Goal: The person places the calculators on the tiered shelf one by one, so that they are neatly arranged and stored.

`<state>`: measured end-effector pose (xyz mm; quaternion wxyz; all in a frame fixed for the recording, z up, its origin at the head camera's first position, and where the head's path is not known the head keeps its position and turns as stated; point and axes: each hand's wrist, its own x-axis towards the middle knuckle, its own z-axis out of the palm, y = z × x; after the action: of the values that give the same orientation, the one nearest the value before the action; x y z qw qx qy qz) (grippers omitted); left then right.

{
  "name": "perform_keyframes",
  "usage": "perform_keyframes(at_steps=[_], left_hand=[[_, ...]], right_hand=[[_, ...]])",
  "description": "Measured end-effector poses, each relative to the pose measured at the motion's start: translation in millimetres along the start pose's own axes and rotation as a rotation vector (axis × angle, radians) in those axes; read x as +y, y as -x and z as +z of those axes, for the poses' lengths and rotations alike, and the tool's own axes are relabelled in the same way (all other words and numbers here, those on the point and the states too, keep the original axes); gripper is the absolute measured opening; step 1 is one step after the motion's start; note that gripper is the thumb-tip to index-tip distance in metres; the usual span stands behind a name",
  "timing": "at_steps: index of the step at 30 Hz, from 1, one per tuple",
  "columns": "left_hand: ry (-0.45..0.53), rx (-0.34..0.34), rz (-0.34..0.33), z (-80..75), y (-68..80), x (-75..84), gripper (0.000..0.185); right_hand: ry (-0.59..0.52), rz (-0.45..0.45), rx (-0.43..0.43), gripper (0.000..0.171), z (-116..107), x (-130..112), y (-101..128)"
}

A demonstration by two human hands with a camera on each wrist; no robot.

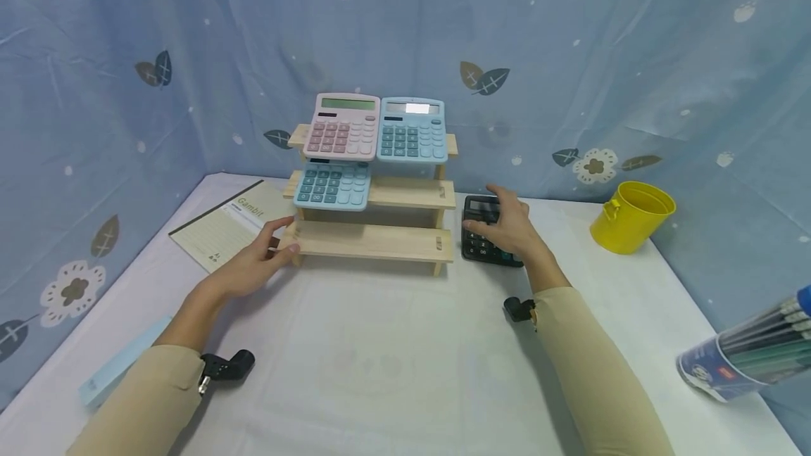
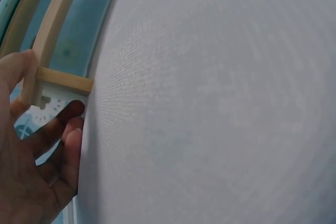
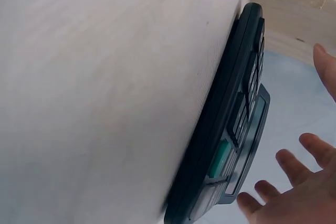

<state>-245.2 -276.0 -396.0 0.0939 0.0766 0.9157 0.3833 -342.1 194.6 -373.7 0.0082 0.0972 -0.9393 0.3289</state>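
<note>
— Two hands out over the white table; run it from the left edge for the viewers.

— Far left, a pale blue flat box lies by the person's sleeve, and beyond it a notebook sits flat near the corner. Then the left hand: fingers loosely together, thumb apart, resting against the left end of the wooden rack at its lowest step. The left wrist view shows the fingers lightly curled beside the rack's leg, with the thumb on the other side of that leg.

— And on the rack itself?

— Three steps. A teal-keyed calculator leans on the middle one, a pink calculator and a blue calculator stand side by side on the top one. The bottom step carries nothing.

— Moving right?

— The black calculator lies flat on the table just beside the rack's right end. The right hand hovers over it, fingers spread and relaxed; the right wrist view shows the fingertips apart and off the keys, no grip.

— Further out?

— A yellow bucket stands well apart to the right, and a tube of pencils lies at the right edge.
</note>
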Motion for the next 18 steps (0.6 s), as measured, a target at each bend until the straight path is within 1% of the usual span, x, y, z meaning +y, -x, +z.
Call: perform_keyframes(at_steps=[6,13,15,18], left_hand=[[0.000,0.005,0.000,-0.5,-0.4,-1.0,0.077],[0.008,0.008,0.012,-0.2,0.9,-1.6,0.075],[0.009,0.010,0.013,0.2,0.4,-1.3,0.075],[0.009,0.009,0.010,0.4,0.4,0.5,0.076]], right_hand=[[0.064,0.051,-0.045,0.107,2.8,0.8,-5.1],[0.153,0.082,-0.091,0.116,4.7,-1.7,-7.5],[0.182,0.101,-0.113,0.118,4.3,-2.9,-6.5],[0.197,0.140,-0.144,0.121,3.7,-4.4,-5.1]])
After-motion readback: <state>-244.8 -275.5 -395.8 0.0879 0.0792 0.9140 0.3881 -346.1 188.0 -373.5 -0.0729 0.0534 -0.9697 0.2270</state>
